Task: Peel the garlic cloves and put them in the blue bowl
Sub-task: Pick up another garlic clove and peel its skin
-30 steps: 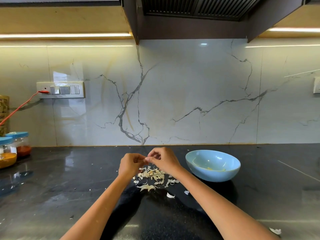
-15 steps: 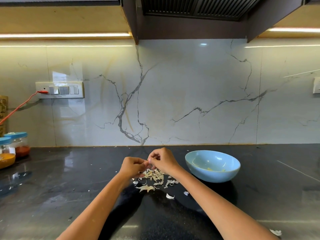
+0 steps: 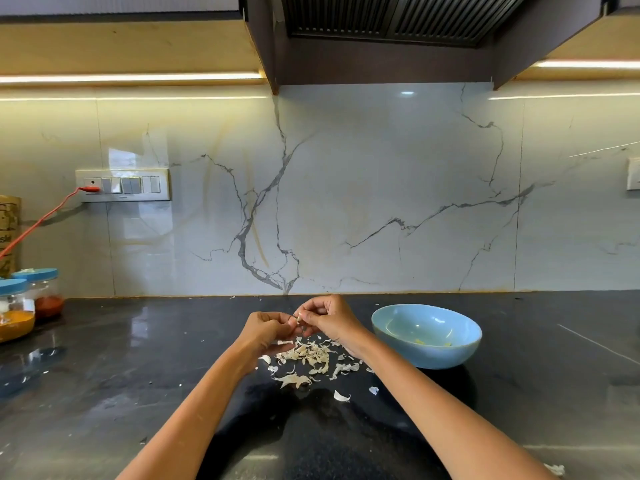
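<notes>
A garlic clove (image 3: 298, 317) was pinched between the left hand (image 3: 265, 332) and right hand (image 3: 329, 318) above the peel pile (image 3: 308, 356). The blue bowl (image 3: 426, 336) was set on the desk just right, nearer the right hand.

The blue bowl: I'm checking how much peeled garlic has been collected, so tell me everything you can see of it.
The blue bowl is a round, pale blue, glossy bowl that looks ceramic. It stands upright on the dark counter, right of the peel pile. A few small yellowish bits lie on its inner bottom; what they are is too small to tell. Neither hand touches it, though the right hand is the closer one.
</notes>
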